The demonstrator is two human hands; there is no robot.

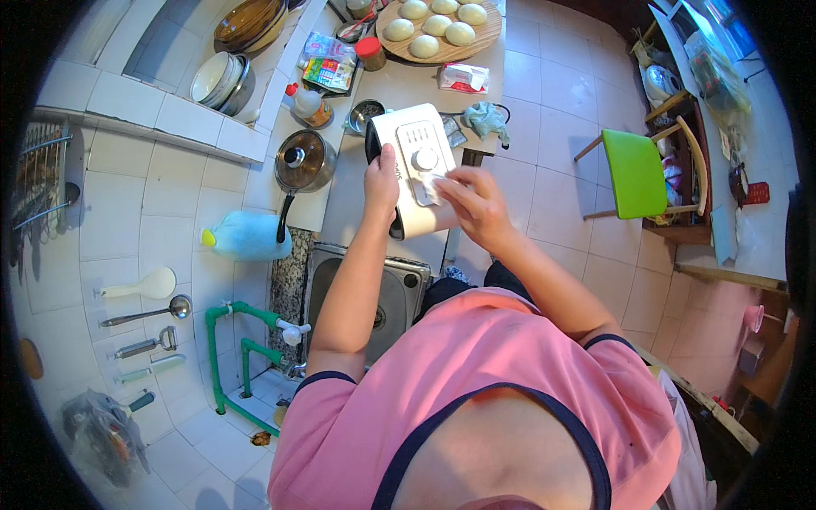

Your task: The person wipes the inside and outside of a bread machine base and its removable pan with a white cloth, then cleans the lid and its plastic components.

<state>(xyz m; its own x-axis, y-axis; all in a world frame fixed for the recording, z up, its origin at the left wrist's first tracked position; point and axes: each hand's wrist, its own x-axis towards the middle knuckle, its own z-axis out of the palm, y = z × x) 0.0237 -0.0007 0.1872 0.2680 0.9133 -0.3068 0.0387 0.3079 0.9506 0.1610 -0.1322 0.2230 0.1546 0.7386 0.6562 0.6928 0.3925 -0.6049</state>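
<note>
My left hand [381,189] grips the near left side of a white kitchen appliance [421,220], its thumb lying on the front face. The appliance is tilted so that its control panel [408,136] and round dial [425,159] face up toward me. Black shows along its left edge, and part of a maker's name is beside my thumb. In my right hand [479,207] is a crumpled white tissue or wipe [429,189], pressed to the panel just below the dial. The fingers of that hand are slightly blurred.
Left of the appliance are a lidded saucepan [306,160], a bottle [310,107] and a small metal cup [367,116]. Beyond stand a red-lidded jar [370,53], a tissue pack [464,78], a cloth [486,120] and a wooden board [389,46] with several dough balls. A sink [395,306] is nearest me.
</note>
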